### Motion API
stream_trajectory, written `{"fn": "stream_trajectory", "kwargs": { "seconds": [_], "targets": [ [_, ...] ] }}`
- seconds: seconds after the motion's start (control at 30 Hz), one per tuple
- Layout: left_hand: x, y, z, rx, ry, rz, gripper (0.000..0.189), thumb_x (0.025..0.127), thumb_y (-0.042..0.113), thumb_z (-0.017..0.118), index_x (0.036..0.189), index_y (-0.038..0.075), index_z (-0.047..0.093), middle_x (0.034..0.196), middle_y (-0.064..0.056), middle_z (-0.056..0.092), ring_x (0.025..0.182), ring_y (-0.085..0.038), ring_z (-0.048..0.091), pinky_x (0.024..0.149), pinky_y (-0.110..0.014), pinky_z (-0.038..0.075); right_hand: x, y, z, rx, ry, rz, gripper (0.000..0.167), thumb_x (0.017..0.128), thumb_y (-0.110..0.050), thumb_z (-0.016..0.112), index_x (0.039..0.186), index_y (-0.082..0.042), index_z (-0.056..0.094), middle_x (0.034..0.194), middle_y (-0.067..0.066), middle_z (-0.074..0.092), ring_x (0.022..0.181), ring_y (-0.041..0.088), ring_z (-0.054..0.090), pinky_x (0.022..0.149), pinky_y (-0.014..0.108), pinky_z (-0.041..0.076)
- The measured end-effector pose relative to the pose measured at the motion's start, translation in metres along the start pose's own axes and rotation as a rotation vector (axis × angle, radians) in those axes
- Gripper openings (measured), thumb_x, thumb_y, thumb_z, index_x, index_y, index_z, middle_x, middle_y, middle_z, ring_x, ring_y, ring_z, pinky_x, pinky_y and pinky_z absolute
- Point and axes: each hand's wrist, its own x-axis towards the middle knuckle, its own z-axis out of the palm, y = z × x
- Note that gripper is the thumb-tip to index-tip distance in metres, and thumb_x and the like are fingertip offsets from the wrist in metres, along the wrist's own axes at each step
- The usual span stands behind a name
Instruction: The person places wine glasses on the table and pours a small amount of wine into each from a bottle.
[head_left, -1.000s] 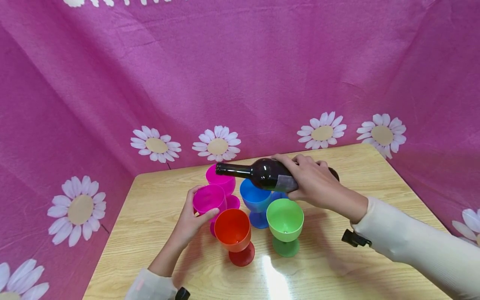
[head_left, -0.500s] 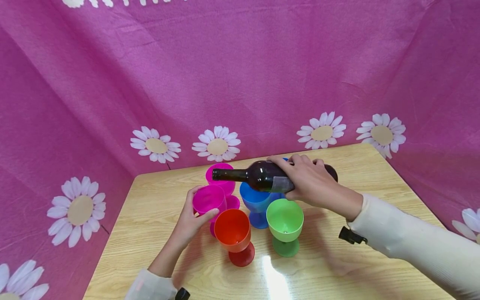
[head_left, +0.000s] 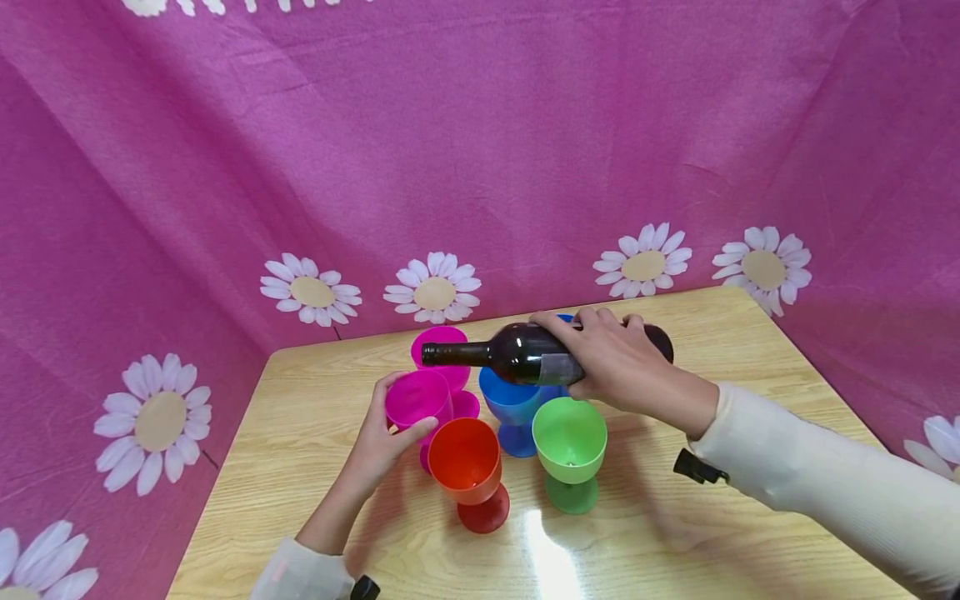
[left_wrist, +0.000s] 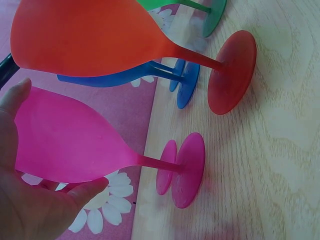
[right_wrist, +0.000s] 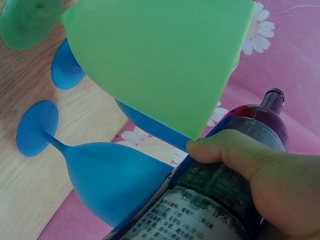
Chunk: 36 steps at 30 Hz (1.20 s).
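Note:
My left hand (head_left: 375,446) holds the bowl of the near pink goblet (head_left: 417,398), thumb on one side and fingers on the other. In the left wrist view, that goblet's foot (left_wrist: 188,170) meets the table. My right hand (head_left: 618,362) grips a dark glass wine bottle (head_left: 517,353) by its body, tipped nearly level above the goblets. Its neck points left and overlaps the far pink goblet (head_left: 442,335) in the head view. A printed label (right_wrist: 185,220) shows on the bottle in the right wrist view. The bottle partly covers a blue goblet (head_left: 512,404).
An orange-red goblet (head_left: 465,458) stands near my left thumb, with a green goblet (head_left: 570,442) to its right. Another blue goblet (head_left: 564,318) is mostly hidden behind the bottle and right hand. A pink daisy-print cloth (head_left: 480,167) rises around the wooden table (head_left: 675,517).
My right hand has moved the bottle a little to the left, and its neck has dropped slightly in the view. The left hand and the goblets have stayed in place.

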Motion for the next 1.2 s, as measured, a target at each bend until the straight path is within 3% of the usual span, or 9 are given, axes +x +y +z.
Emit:
{"fn": "stream_trajectory", "kwargs": {
  "seconds": [0.37, 0.6, 1.2],
  "targets": [
    [-0.0007, 0.0003, 0.0005, -0.01, -0.008, 0.003, 0.085, 0.088, 0.015, 0.082, 0.154, 0.019, 0.03, 0.148, -0.011, 0.047, 0.136, -0.034, 0.046, 0.096, -0.043, 0.058, 0.0021, -0.003, -0.0017, -0.023, -0.018, 0.008, 0.099, 0.069, -0.026, 0.096, 0.152, -0.036, 0.042, 0.116, 0.019, 0.059, 0.11, 0.035, 0.056, 0.081, 0.055, 0.04],
    [-0.0007, 0.0007, 0.0007, -0.01, -0.001, -0.009, 0.084, 0.087, 0.017, 0.083, 0.152, 0.025, 0.031, 0.148, -0.01, 0.047, 0.137, -0.033, 0.046, 0.096, -0.043, 0.058, 0.0046, -0.0041, -0.0003, -0.025, -0.02, 0.01, 0.1, 0.069, -0.023, 0.096, 0.152, -0.037, 0.042, 0.115, 0.019, 0.059, 0.109, 0.035, 0.055, 0.081, 0.055, 0.038],
    [-0.0004, 0.0005, -0.0003, -0.008, -0.007, -0.004, 0.084, 0.088, 0.016, 0.082, 0.154, 0.021, 0.03, 0.148, -0.012, 0.048, 0.136, -0.033, 0.047, 0.097, -0.043, 0.058, 0.0074, -0.0098, -0.0009, -0.07, -0.039, -0.001, 0.099, 0.07, -0.022, 0.096, 0.153, -0.037, 0.043, 0.116, 0.021, 0.059, 0.109, 0.038, 0.055, 0.084, 0.059, 0.039]
  ]
}}
